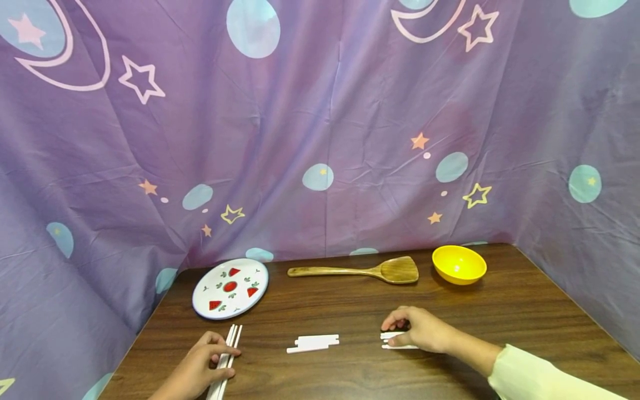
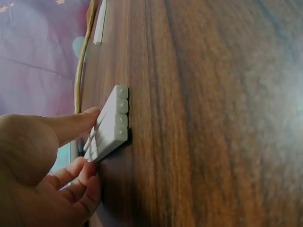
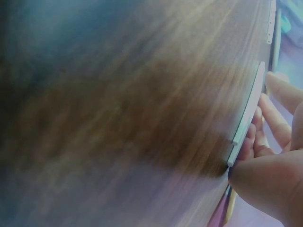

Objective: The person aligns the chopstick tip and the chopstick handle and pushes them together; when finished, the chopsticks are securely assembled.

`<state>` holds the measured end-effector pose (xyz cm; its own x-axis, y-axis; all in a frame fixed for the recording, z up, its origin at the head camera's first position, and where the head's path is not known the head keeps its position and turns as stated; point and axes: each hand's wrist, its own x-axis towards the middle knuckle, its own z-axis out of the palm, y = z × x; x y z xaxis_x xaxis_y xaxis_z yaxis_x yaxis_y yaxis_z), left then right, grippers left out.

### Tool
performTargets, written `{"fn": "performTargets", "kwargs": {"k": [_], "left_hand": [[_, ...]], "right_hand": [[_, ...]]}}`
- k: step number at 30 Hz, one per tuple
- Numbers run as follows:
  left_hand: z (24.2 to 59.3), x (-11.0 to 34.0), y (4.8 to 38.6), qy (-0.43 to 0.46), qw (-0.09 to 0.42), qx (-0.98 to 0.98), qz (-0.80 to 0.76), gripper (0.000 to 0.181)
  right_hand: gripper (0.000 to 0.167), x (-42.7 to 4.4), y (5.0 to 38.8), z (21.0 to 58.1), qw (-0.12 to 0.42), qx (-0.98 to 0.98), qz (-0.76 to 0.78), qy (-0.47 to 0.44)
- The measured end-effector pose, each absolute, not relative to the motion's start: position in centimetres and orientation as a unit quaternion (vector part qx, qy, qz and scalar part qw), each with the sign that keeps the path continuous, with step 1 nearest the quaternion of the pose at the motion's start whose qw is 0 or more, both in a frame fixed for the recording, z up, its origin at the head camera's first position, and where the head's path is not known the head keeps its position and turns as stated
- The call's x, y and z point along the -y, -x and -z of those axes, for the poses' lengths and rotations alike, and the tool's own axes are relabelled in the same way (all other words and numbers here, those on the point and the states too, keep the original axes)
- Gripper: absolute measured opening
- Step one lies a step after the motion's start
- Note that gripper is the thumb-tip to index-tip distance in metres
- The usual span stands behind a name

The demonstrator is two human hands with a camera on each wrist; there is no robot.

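While L hand (image 1: 200,361) pinches long white sticks (image 1: 230,335) nr watermelon-print plate (image 1: 237,297), R hand (image 1: 427,330) grips shorter white sticks (image 1: 392,335), both sets at tabletop (image 1: 350,311) level; step i/h appears gripping, next move needs even finger pressure.

Clock face centred on the middle white sticks (image 1: 315,343), lying on the brown wood-grain table (image 1: 350,311). Toward 9 o'clock: left hand (image 1: 196,366), gripping a bundle of white sticks (image 1: 224,362). At 3: right hand (image 1: 427,330), pale sleeve (image 1: 545,375), thumb laid over a further white group (image 1: 392,335). At 10: watermelon-patterned plate (image 1: 237,303). About 1: wooden spatula (image 1: 350,271), blade pointing to 3. At 2: yellow bowl (image 1: 459,266), just beside the blade. Toward 12: purple backdrop (image 1: 300,128), stars and moons.
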<state>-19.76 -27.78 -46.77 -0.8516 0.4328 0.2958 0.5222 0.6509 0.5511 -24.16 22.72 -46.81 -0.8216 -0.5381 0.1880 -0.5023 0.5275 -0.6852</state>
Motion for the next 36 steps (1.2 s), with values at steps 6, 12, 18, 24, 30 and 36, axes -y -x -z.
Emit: {"fn": "performTargets", "kwargs": {"k": [6, 12, 18, 24, 30, 36], "left_hand": [[46.8, 28.2, 19.8, 0.272, 0.067, 0.900, 0.333, 0.033], [46.6, 28.4, 19.8, 0.281, 0.071, 0.902, 0.320, 0.034], [46.5, 28.4, 19.8, 0.293, 0.083, 0.899, 0.315, 0.033], [45.5, 27.5, 20.0, 0.286, 0.116, 0.900, 0.306, 0.031], [43.7, 25.0, 20.4, 0.255, 0.100, 0.909, 0.313, 0.029], [42.8, 21.7, 20.9, 0.229, 0.051, 0.907, 0.349, 0.029]], "right_hand": [[0.024, -22.7, 24.3, 46.8, 0.028, -0.871, 0.389, 0.298], [0.022, -22.8, 24.4, 46.8, 0.032, -0.870, 0.389, 0.302], [0.020, -22.7, 24.4, 46.9, 0.034, -0.867, 0.396, 0.301], [0.020, -22.7, 24.4, 46.8, 0.038, -0.866, 0.400, 0.299], [0.019, -22.8, 24.4, 46.8, 0.038, -0.866, 0.400, 0.298], [0.019, -22.9, 24.4, 46.9, 0.041, -0.864, 0.404, 0.297]]}}
